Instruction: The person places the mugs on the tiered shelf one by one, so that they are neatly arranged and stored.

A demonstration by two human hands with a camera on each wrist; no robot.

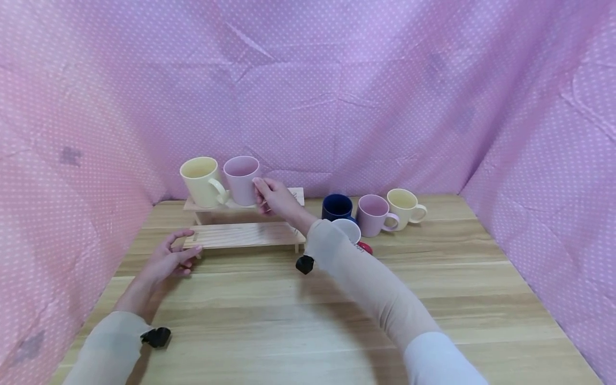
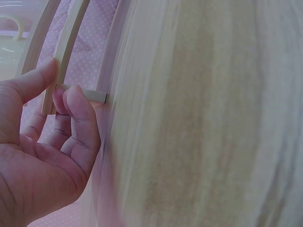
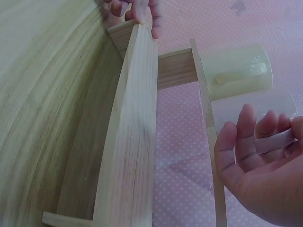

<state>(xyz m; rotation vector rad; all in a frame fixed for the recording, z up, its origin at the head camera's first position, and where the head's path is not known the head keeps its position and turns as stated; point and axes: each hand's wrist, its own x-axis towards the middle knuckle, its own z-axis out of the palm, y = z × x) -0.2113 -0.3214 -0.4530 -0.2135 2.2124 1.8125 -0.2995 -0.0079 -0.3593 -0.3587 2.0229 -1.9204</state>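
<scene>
Nearest, two pale sleeves (image 1: 106, 347) reach in over the wood-grain bench (image 1: 269, 326), each with a small black piece (image 1: 156, 337) at its wrist, and bare bench lies in front of the two-tier wooden rack (image 1: 245, 235). The left hand (image 1: 168, 260) is at the rack's left end, its fingers bent round the end of the lower shelf, thumb on one face and fingertips on the other, close to the short leg; they are parted only by the board they hold. The lower shelf carries nothing along its length.

To the right of the rack, partly covered by the right sleeve, a white mug (image 1: 347, 230) shows its rim, with a red piece (image 1: 364, 247) beside it; how the two join is hidden. Behind these, also right of the rack, a navy mug (image 1: 336, 206), a pink mug (image 1: 370, 218) and a yellow mug (image 1: 403, 207) stand upright in a slanting row.

On the rack's upper shelf, another pink mug (image 1: 240, 184) stands upright, and the right hand (image 1: 281, 202) grips its handle, fingers curled closely around it. Just left of it on that shelf is a second yellow mug (image 1: 197, 184), also upright. Beyond the rack hangs pink polka-dot fabric (image 1: 308, 96).
</scene>
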